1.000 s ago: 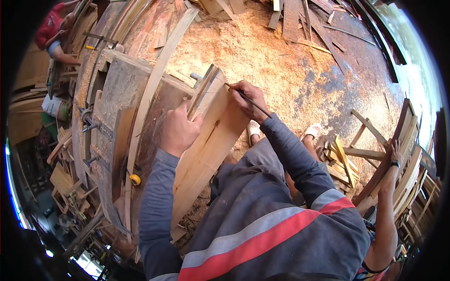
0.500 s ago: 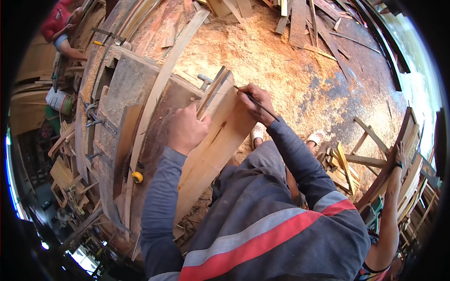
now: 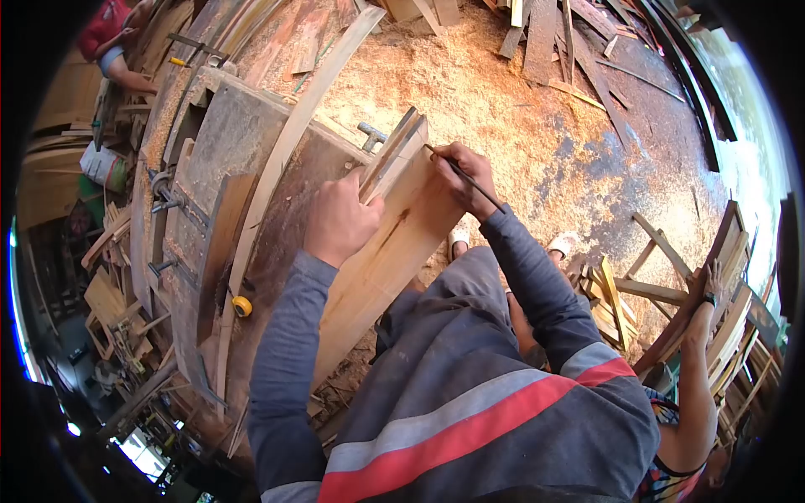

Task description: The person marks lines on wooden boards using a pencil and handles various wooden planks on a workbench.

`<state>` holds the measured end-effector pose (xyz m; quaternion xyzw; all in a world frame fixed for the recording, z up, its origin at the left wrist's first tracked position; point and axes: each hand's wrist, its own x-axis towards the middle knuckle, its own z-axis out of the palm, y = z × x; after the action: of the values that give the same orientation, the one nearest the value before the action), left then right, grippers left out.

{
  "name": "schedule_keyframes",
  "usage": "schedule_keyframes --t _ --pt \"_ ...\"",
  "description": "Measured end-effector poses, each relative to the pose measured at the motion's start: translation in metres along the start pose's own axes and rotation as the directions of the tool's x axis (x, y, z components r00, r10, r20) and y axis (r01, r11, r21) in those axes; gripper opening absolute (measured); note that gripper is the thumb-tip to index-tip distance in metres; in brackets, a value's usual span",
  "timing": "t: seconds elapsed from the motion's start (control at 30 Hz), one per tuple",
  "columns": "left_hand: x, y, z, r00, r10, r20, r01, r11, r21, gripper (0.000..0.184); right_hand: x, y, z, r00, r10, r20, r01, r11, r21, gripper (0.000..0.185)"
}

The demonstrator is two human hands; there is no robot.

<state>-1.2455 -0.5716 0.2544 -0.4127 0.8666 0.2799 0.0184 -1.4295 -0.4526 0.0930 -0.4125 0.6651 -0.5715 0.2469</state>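
Note:
A wide light board (image 3: 377, 251) with a dark streak lies slanting across the workbench edge in the head view. My left hand (image 3: 344, 220) is closed around a narrow wooden strip (image 3: 391, 156) that rests on the board near its upper end. My right hand (image 3: 466, 179) grips a thin dark pencil-like tool (image 3: 453, 168), its tip at the board's upper right corner. Fine lines show on the board near that tip. A metal clamp (image 3: 371, 134) sits just left of the strip's upper end.
The workbench (image 3: 239, 134) carries a long curved plank (image 3: 289, 142) and a yellow tape measure (image 3: 242, 306). Sawdust (image 3: 470, 92) and scrap boards (image 3: 541, 42) cover the floor. One person (image 3: 113, 42) is at upper left; another person's arm (image 3: 698, 369) touches timber at right.
The bench, board and both hands have shifted slightly right in the view. My left hand still holds the strip and my right hand the tool, its tip still near the board's corner.

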Motion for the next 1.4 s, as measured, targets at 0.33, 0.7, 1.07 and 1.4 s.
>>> schedule_keyframes --t 0.33,0.7,1.07,1.4 --pt "-0.002 -0.001 0.001 0.999 0.025 -0.023 -0.025 1.0 0.003 0.036 -0.002 -0.095 -0.037 0.977 0.178 0.12 -0.175 0.984 -0.03 0.02" --pt "-0.005 0.0 -0.005 1.0 -0.002 -0.014 0.002 1.0 0.008 0.033 -0.005 -0.013 0.014 0.984 0.139 -0.112 -0.139 0.99 0.007 0.021" --pt "-0.002 -0.008 0.004 0.997 0.06 -0.05 -0.06 0.998 -0.007 0.038 0.002 -0.01 0.011 0.995 0.044 -0.085 -0.036 0.995 0.094 0.019" --pt "-0.002 -0.008 0.002 0.996 0.069 -0.058 -0.069 0.998 -0.006 0.046 -0.048 -0.068 -0.009 0.997 -0.031 -0.066 0.004 0.928 -0.372 0.01"
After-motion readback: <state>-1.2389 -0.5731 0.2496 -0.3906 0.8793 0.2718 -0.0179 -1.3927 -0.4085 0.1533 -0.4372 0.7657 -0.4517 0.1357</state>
